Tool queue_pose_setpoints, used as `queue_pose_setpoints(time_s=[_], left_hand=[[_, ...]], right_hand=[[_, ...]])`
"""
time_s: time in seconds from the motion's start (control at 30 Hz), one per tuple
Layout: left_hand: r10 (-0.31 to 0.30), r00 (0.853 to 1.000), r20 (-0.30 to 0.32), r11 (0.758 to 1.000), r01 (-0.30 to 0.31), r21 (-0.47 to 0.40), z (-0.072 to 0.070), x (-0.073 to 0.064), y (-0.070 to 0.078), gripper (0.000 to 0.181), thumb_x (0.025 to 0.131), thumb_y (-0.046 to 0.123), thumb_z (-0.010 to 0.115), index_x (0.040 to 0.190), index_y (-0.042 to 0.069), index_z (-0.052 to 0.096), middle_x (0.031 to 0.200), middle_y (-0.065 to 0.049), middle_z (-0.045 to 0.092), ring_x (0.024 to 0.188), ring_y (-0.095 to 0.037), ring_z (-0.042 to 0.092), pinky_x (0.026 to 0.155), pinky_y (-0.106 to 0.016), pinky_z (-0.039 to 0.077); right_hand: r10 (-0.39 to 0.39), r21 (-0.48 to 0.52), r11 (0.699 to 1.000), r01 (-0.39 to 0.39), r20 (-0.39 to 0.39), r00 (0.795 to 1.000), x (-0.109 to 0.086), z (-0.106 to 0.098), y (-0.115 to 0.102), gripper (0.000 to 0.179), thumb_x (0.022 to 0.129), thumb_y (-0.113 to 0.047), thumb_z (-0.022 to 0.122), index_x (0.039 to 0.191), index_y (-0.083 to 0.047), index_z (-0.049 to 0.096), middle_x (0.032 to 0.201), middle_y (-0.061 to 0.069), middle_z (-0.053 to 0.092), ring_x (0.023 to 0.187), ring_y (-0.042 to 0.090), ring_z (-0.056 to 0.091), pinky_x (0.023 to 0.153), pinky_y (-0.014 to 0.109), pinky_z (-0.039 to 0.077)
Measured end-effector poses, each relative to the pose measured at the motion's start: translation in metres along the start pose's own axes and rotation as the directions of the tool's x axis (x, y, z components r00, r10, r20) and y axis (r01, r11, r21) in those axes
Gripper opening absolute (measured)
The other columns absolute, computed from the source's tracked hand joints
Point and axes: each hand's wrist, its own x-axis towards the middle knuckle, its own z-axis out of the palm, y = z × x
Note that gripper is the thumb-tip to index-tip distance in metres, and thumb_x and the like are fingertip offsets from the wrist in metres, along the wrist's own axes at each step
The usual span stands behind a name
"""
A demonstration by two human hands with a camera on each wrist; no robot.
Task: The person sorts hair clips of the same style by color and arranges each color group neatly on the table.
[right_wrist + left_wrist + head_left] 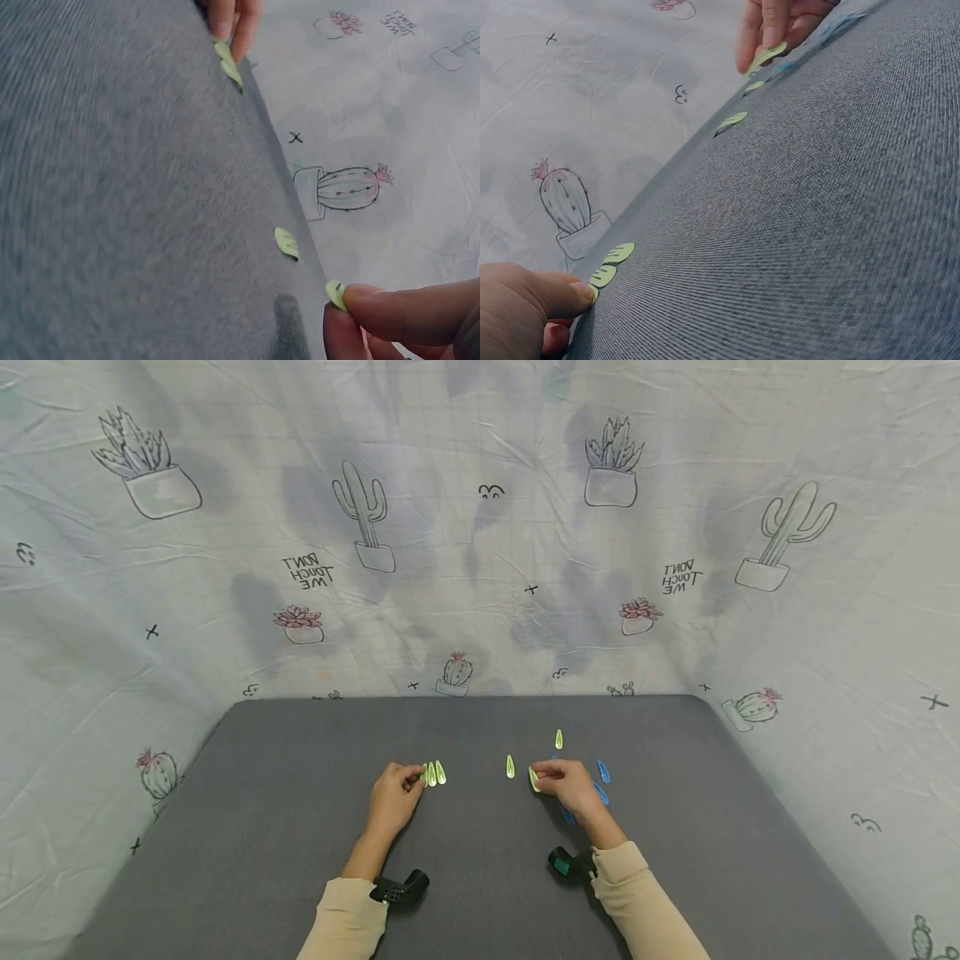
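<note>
Angling inward, left hand (pixel 394 795) and right hand (pixel 572 785) pinch green clips (pixel 534 780).

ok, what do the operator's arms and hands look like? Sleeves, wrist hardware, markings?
Left hand and right hand: bare, no gloves. Left sleeve and right sleeve: plain beige. Each wrist has a bent black unit: left unit, right unit, the latter with a green patch. No cables visible.

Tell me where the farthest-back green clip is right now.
In the head view, that clip lies right of center on the table, just beyond the right hand and farther back than the blue clips.
</note>
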Motion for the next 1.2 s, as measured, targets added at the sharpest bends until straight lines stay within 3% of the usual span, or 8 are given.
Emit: queue_pose_setpoints(time_s=[0.2, 0.5, 0.87, 1.07, 1.2], left_hand=[[0.002, 1.0, -0.004, 1.0, -0.002, -0.006, -0.001, 0.0, 0.001, 0.018, 0.082, 0.007, 0.072, 0.1, 0.006, 0.073, 0.083, -0.007, 0.057, 0.068, -0.013, 0.05, 0.064, -0.031, 0.041], [-0.006, 1.0, 0.0, 1.0, 0.006, -0.008, -0.002, 0.0, 0.001, 0.019, 0.081, 0.006, 0.072, 0.1, 0.005, 0.073, 0.083, -0.007, 0.057, 0.068, -0.013, 0.05, 0.064, -0.031, 0.041], [-0.031, 0.999, 0.013, 0.999, 0.031, -0.009, 0.0, 0.0, 0.0, 0.019, 0.082, 0.007, 0.071, 0.101, 0.006, 0.073, 0.084, -0.006, 0.057, 0.068, -0.012, 0.049, 0.064, -0.03, 0.04], [-0.042, 0.999, 0.018, 0.999, 0.043, -0.006, 0.0, 0.0, 0.001, 0.019, 0.082, 0.007, 0.071, 0.101, 0.006, 0.073, 0.085, -0.007, 0.058, 0.068, -0.012, 0.049, 0.064, -0.031, 0.04], [-0.042, 0.999, 0.017, 0.999, 0.042, -0.004, 0.0, 0.001, 0.001, 0.019, 0.082, 0.007, 0.071, 0.101, 0.007, 0.073, 0.084, -0.007, 0.057, 0.068, -0.012, 0.049, 0.064, -0.031, 0.04]], right_hand=[[-0.011, 0.12, 0.993, 0.005, 0.048, 0.999, 0.0, 0.002, 0.0, 0.031, 0.087, 0.002, 0.062, 0.118, 0.005, 0.064, 0.104, 0.019, 0.064, 0.091, 0.018, 0.063, 0.083, 0.035, 0.052], [-0.134, 0.21, 0.971, 0.112, 0.094, 0.987, 0.0, 0.02, -0.003, 0.033, 0.087, 0.001, 0.063, 0.119, 0.009, 0.061, 0.105, 0.024, 0.063, 0.087, 0.009, 0.061, 0.077, 0.025, 0.052], [-0.177, 0.213, 0.965, 0.153, 0.095, 0.98, 0.0, 0.055, -0.012, 0.031, 0.085, 0.003, 0.064, 0.116, 0.007, 0.063, 0.103, 0.024, 0.065, 0.089, 0.012, 0.061, 0.072, 0.019, 0.049], [-0.211, 0.196, 0.962, 0.191, 0.089, 0.973, -0.004, 0.071, -0.032, 0.029, 0.083, 0.008, 0.062, 0.112, 0.011, 0.064, 0.101, 0.028, 0.064, 0.091, 0.029, 0.062, 0.069, 0.018, 0.048], [-0.22, 0.155, 0.966, 0.205, 0.085, 0.972, 0.004, 0.085, -0.029, 0.028, 0.083, 0.005, 0.064, 0.111, 0.006, 0.066, 0.098, 0.022, 0.067, 0.088, 0.022, 0.063, 0.068, 0.02, 0.048]])
